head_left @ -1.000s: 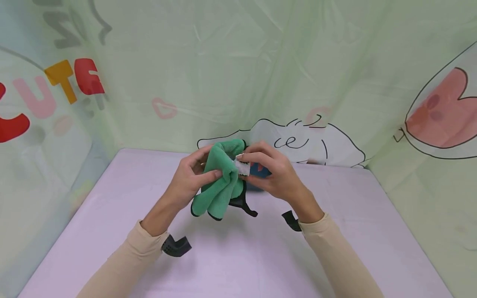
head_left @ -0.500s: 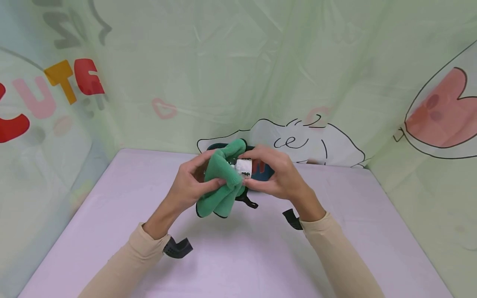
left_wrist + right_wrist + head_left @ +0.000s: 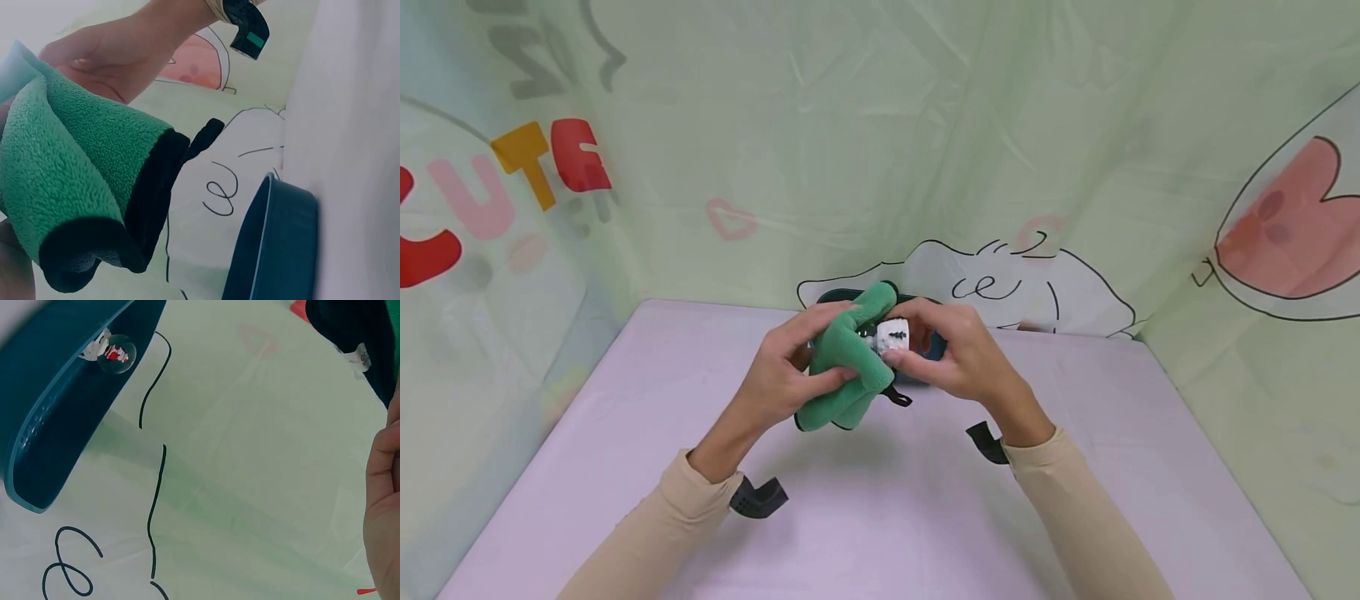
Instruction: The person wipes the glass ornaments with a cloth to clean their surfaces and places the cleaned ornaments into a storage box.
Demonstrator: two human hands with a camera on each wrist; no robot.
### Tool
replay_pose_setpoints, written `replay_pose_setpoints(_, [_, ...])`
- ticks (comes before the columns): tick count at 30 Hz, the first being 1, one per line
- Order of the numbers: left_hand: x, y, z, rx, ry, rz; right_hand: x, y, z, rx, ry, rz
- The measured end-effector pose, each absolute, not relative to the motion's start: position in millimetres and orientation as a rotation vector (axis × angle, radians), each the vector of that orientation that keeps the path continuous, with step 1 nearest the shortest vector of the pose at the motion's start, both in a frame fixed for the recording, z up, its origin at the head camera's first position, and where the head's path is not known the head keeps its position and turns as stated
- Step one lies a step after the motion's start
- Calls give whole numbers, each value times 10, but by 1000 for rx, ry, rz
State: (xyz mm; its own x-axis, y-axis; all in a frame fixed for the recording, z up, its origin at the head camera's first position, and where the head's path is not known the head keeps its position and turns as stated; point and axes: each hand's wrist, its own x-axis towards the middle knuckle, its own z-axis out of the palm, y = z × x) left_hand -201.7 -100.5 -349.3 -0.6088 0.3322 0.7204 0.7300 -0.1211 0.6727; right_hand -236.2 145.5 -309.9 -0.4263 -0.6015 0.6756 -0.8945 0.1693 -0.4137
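- Pinched between the thumb and fingers of my right hand (image 3: 958, 346) is a small white piece (image 3: 893, 335); my left hand (image 3: 786, 358) grips a green cloth (image 3: 850, 358), thumb in front.
- Piece and cloth meet above the table (image 3: 880, 517), before the blue container (image 3: 290, 237).
- Wiping seems the step in hand; the next move, I judge, calls for turning the piece in the fold under a light, sure pinch.
- White and hard-looking, the piece bears a dark tree-shaped mark; the cloth partly hides its other end.
- Plush pile, soft folds and black edging make up the cloth, with a black loop (image 3: 898, 397).
- Smooth, rounded walls form the container; inside sits a clear globe (image 3: 117, 354), red and white within.
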Motion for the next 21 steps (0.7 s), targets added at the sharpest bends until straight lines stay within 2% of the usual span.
replay_pose_setpoints(11, [-2029, -1004, -3521, -1207, -1875, -1564, -2352, 1477, -3104, 1412, -2237, 1301])
replay_pose_setpoints(21, [-2024, -1023, -3495, -1151, -1825, -1775, -2364, 1433, -3129, 1465, -2122, 1285])
